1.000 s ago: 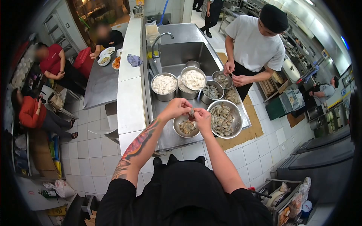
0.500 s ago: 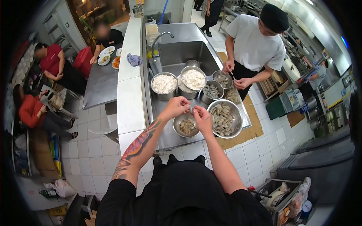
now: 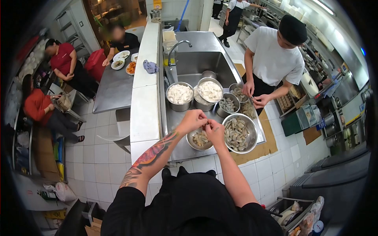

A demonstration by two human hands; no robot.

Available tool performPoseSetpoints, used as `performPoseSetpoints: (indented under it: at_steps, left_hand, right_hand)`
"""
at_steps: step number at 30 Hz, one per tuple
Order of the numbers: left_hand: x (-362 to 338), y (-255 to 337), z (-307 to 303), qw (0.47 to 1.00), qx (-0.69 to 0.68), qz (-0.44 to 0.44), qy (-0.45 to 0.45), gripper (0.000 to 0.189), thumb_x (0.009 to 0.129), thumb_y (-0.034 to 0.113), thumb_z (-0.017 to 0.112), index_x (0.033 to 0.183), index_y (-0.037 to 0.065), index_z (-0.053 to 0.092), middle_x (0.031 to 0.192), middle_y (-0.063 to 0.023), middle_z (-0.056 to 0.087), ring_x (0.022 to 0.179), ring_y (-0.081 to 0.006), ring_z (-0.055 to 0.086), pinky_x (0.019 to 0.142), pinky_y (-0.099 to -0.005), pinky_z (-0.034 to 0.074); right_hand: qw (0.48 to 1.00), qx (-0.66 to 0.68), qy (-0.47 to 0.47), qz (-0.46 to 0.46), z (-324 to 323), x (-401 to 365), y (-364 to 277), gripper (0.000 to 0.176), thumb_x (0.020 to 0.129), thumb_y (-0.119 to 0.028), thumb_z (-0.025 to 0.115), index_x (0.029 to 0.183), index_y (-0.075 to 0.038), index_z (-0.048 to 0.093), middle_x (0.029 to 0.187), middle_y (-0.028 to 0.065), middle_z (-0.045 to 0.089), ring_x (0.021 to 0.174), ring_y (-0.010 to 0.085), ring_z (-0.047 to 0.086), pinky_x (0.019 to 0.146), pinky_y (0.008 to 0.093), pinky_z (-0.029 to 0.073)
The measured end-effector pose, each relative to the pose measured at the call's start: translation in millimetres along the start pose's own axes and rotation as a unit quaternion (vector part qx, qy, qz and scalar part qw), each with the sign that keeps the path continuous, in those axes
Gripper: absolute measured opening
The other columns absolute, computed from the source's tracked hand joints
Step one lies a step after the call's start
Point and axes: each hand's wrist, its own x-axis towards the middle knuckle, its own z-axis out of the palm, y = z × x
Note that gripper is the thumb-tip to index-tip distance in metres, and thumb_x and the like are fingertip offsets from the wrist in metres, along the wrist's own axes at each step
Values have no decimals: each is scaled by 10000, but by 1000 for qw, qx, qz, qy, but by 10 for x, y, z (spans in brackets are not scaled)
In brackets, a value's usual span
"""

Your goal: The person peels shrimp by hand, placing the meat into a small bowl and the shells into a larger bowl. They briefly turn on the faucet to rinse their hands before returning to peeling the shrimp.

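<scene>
Here are your two hands, just below the middle of the frame: left hand point(image 3: 193, 121) and right hand point(image 3: 214, 130) meet, the grip of each pinched together at the fingertips; whatever sits between them is too small and hidden to tell. Right under them comes the small bowl point(image 3: 198, 149) of shrimp pieces, its far rim partly covered by your fingers. Your right wrist crosses its right side, and just beyond sits the large bowl point(image 3: 253, 138), loaded with grey shrimp point(image 3: 236, 131). Ahead, pots crowd the metal table point(image 3: 178, 151): a left pot point(image 3: 180, 107) of white pieces, a raised pot point(image 3: 208, 90) of more, a grey-filled pot point(image 3: 225, 114). Behind them, the faucet point(image 3: 171, 55) arches by the sink point(image 3: 197, 65). Upper right, a co-worker's hands point(image 3: 255, 97) are close to the pots.
</scene>
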Motion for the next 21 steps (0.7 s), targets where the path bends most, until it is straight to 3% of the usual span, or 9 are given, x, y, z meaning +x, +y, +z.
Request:
performPoseSetpoints:
  at_steps: [6,10,11,12,14,16,17,20,21]
  left_hand:
    - [37,75,-39,999,-18,8,-38,206,874,115,720,1020,-28,695,879,-70,721,756,-107,678,679,-274,568]
    - [90,59,-22,994,-101,34,-7,218,887,125,699,1061,-7,705,842,-31,709,763,-95,651,687,-269,539]
    - [104,41,-27,994,-102,33,-9,218,887,125,699,1061,-7,705,842,-31,709,763,-95,651,687,-269,539]
    - [104,41,-53,996,-85,24,-5,219,885,127,700,1064,1,708,841,-32,709,771,-92,650,695,-272,538]
    - [92,41,-86,997,-68,16,-9,219,884,129,701,1067,9,711,841,-34,709,780,-90,650,703,-275,538]
    - [76,-4,-108,999,2,-11,-38,209,917,119,675,1086,-2,694,895,-42,713,773,-81,650,684,-260,538]
    - [76,-57,-99,999,21,6,-47,198,914,115,675,1073,-1,698,912,-49,719,776,-96,661,669,-268,537]
    - [-5,22,-31,997,34,39,-57,221,885,115,695,1072,-3,691,900,-80,719,780,-142,683,704,-297,559]
    - [-11,39,5,997,33,40,-61,221,885,115,695,1072,-3,691,900,-80,719,780,-142,683,704,-297,559]
  right_hand:
    - [961,250,-2,121,-23,-10,166,192,872,-46,578,979,30,719,785,114,742,674,124,712,628,313,572]
    - [961,246,19,127,-20,-103,331,198,899,-65,586,1011,40,711,830,116,750,717,155,724,657,328,573]
    - [996,12,-78,31,-21,-143,436,223,917,-67,582,1068,52,697,871,113,748,790,170,727,717,317,575]
    - [958,-222,-170,-65,-26,-180,500,253,935,-69,579,1125,63,682,913,110,746,862,186,730,777,306,577]
    - [965,-198,-169,-34,15,-212,621,270,973,-124,577,1143,52,692,962,104,748,931,201,723,812,326,568]
    - [980,132,-101,110,18,-160,564,300,1023,-178,548,1168,55,669,1047,117,735,942,224,721,832,340,574]
    - [919,320,-87,213,-56,-154,444,331,1053,-224,527,1221,41,633,1060,112,719,948,222,714,822,338,582]
    - [850,470,-85,224,-215,-144,198,337,1054,-235,533,1258,23,602,1058,115,704,941,205,706,799,329,588]
    - [858,458,-82,217,-213,-167,153,308,1039,-206,562,1250,13,611,987,94,703,883,175,700,772,317,586]
